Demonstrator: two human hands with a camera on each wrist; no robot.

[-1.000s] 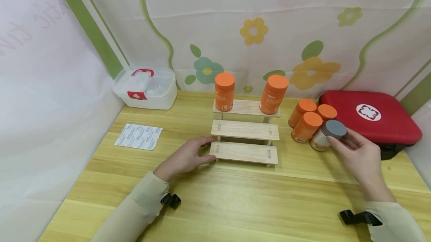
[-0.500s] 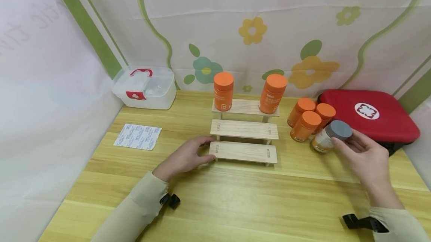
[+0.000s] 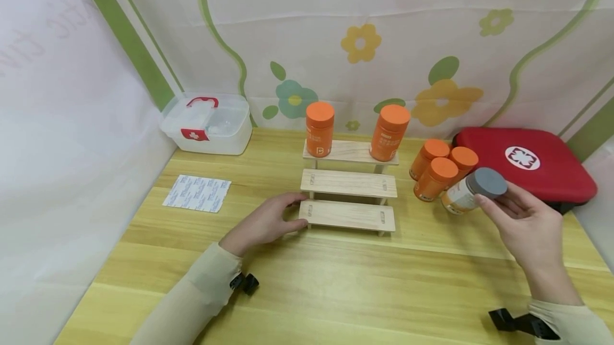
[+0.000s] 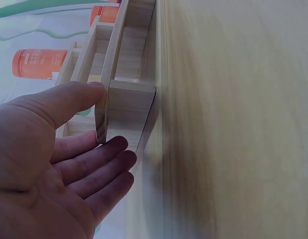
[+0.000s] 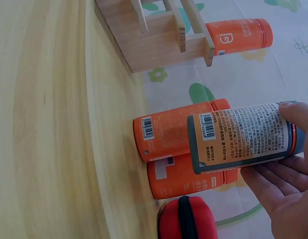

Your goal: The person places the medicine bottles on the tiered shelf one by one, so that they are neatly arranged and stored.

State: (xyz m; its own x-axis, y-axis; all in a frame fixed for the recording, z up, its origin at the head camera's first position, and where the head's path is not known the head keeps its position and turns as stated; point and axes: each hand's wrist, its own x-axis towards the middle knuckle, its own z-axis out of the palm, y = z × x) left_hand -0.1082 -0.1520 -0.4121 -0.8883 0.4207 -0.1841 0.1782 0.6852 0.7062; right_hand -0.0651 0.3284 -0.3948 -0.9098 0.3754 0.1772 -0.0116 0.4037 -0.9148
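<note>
My right hand [image 3: 532, 230] holds a pill bottle with a grey lid [image 3: 461, 195] by its lid end. In the right wrist view, this bottle [image 5: 241, 137] is tilted and raised off the table, its printed label facing the camera. My left hand [image 3: 266, 222] grips the left end of the lowest step of a three-tier wooden display rack [image 3: 347, 216]. The left wrist view has the thumb on the board [image 4: 101, 119] and the fingers beneath its edge. On the rack's top tier stand two orange bottles, one at the left [image 3: 320, 130] and one at the right [image 3: 389, 134].
Several orange bottles [image 3: 435, 179] cluster on the table right of the rack. Behind the right hand lies a red first-aid case [image 3: 551, 166]. A translucent first-aid box [image 3: 225, 139] sits at the back left, with a printed white sheet [image 3: 198, 193] in front of it.
The right hand has lifted the grey-lidded bottle and shifted it slightly right, tilting it more. The left hand has stayed at the rack.
</note>
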